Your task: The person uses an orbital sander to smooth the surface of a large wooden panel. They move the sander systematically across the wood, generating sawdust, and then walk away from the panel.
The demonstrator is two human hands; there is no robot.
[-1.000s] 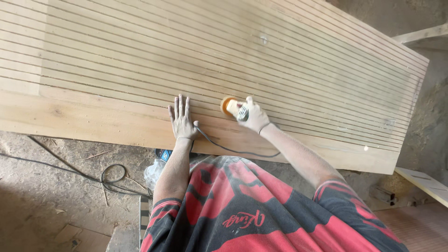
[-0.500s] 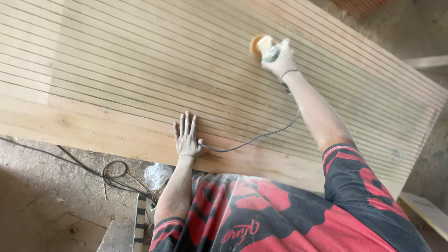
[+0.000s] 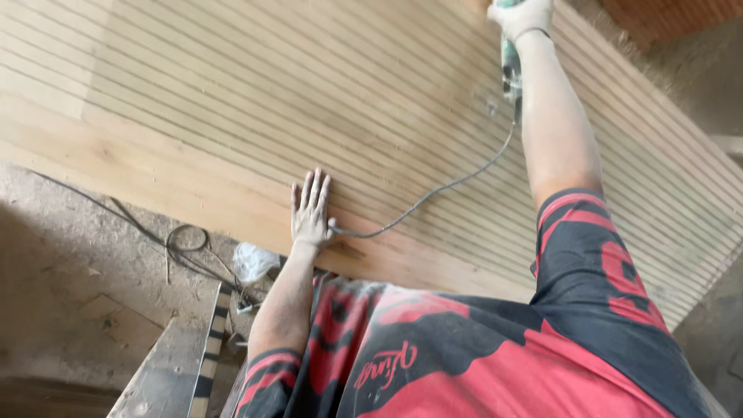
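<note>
Grooved wooden panel (image 3: pixel 232 101) over dusty floor (image 3: pixel 70 263); left hand (image 3: pixel 311 209) flat, fingers spread; right hand (image 3: pixel 520 15) gripping sander (image 3: pixel 509 66).

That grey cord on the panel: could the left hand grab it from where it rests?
Probably yes. The left hand lies flat on the grooved wooden panel, and the grey cord runs right beside its thumb, with nothing between them.

Your tee's red w/ black patches, short sleeves, striped cuffs. Both hands (image 3: pixel 311 209) bare & dusty. Thin band on right wrist (image 3: pixel 532 32).
</note>
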